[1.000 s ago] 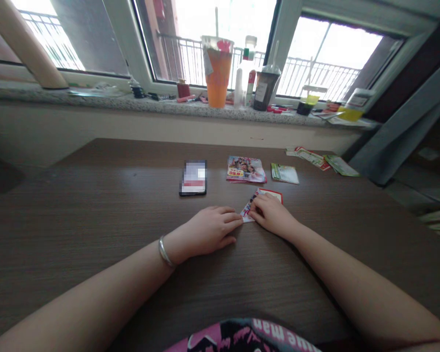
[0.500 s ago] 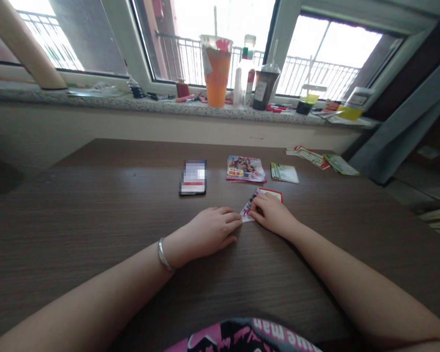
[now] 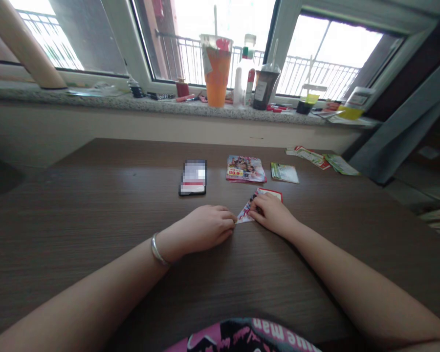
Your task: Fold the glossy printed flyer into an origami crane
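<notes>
A printed paper flyer (image 3: 245, 214), folded on a slant with a pointed left corner and a red-edged white part, lies on the table in front of me. My left hand (image 3: 209, 227), with a silver bangle at the wrist, is closed at that left corner, the fingertips pinching it. On the flyer's middle rests my right hand (image 3: 273, 212), its fingers curled and pressed onto the paper, hiding part of it. Just beyond are a pile of colourful flyers (image 3: 246, 168) and a smaller green-and-white paper pile (image 3: 285, 173).
A phone (image 3: 193, 177) lies left of the flyer pile. Loose paper slips (image 3: 311, 157) are at the table's far right. Along the windowsill (image 3: 190, 108) stand a large orange drink cup (image 3: 217, 73), a dark drink cup (image 3: 265, 88), bottles and small items.
My left hand has shifted slightly left, and its fingers have drawn together at the flyer's corner, showing more of the point. My right hand has stayed in place.
</notes>
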`<state>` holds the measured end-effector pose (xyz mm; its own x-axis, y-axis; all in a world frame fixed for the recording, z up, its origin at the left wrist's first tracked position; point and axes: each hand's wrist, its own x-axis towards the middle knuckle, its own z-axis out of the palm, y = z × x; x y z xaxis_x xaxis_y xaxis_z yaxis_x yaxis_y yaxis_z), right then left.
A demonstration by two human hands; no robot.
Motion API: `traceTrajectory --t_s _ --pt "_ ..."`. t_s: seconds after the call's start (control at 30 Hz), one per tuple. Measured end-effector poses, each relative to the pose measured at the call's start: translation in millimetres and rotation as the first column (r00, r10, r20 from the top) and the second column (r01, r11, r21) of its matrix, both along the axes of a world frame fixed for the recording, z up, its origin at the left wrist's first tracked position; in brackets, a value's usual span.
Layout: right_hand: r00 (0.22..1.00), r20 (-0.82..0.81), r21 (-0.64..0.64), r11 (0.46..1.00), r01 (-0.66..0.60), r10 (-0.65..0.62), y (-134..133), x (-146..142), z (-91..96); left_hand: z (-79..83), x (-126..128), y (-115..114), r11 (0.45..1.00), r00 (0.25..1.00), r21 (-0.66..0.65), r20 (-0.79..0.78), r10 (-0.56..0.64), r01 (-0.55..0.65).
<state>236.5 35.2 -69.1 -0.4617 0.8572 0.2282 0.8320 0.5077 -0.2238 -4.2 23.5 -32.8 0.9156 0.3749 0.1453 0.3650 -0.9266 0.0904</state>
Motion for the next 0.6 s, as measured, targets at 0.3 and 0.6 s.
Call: traceTrajectory --t_s 0.3,0.6 --pt "1.0 0.005 -0.001 1.0 0.005 -0.005 -2.8 -0.4 1.2 -4.9 -5.5 6.5 0.998 0.999 -0.057 0.052 -0.003 0.006" --pt "1.0 0.007 0.015 1.0 0.004 -0.004 -4.0 -1.0 0.7 -5.3 -7.1 6.9 0.998 0.998 -0.056 0.06 0.037 -0.033"
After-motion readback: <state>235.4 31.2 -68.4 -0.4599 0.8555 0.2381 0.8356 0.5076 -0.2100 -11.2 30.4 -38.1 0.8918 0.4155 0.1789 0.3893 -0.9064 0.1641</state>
